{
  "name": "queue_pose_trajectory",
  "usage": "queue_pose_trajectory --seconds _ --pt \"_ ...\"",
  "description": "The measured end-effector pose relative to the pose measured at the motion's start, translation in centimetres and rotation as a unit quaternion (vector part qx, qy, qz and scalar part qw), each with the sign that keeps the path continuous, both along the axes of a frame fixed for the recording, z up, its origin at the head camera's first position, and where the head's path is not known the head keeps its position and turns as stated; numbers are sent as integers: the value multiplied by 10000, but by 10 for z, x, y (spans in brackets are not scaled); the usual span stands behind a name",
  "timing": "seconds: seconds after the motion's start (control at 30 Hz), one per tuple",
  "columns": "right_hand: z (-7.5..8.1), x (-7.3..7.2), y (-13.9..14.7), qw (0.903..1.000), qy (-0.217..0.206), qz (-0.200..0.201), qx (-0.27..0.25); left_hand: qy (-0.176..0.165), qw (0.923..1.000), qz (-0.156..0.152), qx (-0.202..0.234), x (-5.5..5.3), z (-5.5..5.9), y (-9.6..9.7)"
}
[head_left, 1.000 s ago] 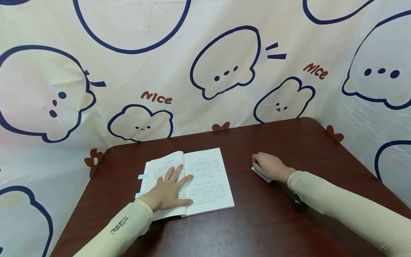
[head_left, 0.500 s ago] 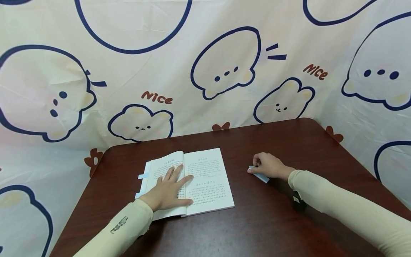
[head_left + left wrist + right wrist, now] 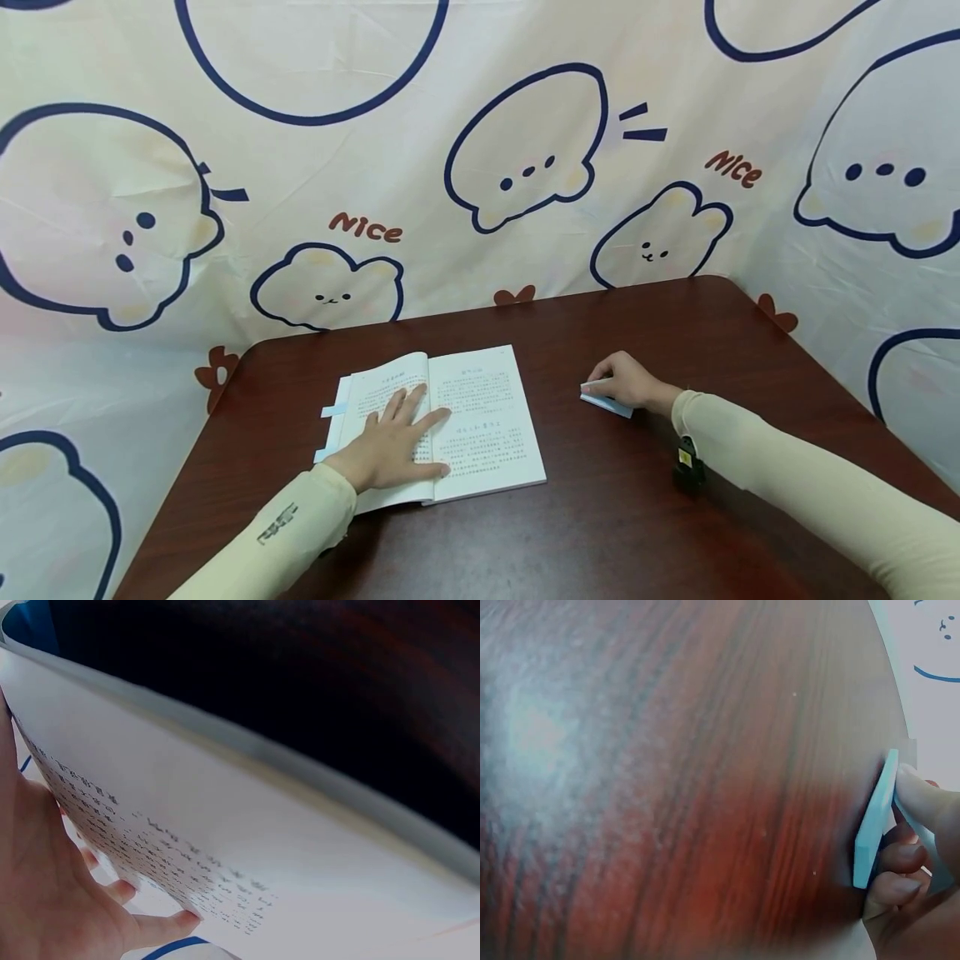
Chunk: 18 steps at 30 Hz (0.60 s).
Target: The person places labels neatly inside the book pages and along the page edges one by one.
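An open book (image 3: 491, 417) with printed pages lies on the table, and light-blue sticky tabs (image 3: 333, 411) stick out past its left edge. My left hand (image 3: 390, 450) rests with spread fingers across the left page and the fold. To the right of the book, my right hand (image 3: 628, 385) holds a small light-blue sticky note pad (image 3: 606, 405) between thumb and fingers. The right wrist view shows the thumb on one side of the pad (image 3: 876, 825) and curled fingers near its lower end. My hand hides part of the pad.
The dark brown wooden table (image 3: 592, 517) has rounded far corners. Behind it and along both sides hangs a pale cloth (image 3: 525, 250) printed with cartoon outlines. A dark device (image 3: 687, 464) is worn under my right wrist.
My right hand has turned and shifted its fingers on the sticky note pad, so more of the pad shows now. The left hand and the book have stayed in place.
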State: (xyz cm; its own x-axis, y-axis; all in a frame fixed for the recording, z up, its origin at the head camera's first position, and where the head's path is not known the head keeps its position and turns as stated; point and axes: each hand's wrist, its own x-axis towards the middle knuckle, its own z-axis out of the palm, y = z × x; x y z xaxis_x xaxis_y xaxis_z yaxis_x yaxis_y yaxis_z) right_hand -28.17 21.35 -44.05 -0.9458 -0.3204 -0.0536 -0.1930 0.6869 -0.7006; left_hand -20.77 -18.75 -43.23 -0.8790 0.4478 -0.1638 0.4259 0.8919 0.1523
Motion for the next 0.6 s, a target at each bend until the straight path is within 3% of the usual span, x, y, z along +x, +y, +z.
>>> queue_pose_trajectory --seconds 0.37,0.6 --pt "-1 2 1 9991 383 184 47 -39 10000 9 -11 0 1 1" --pt "1 2 1 9994 282 201 74 -37 10000 -2 -48 0 1 0"
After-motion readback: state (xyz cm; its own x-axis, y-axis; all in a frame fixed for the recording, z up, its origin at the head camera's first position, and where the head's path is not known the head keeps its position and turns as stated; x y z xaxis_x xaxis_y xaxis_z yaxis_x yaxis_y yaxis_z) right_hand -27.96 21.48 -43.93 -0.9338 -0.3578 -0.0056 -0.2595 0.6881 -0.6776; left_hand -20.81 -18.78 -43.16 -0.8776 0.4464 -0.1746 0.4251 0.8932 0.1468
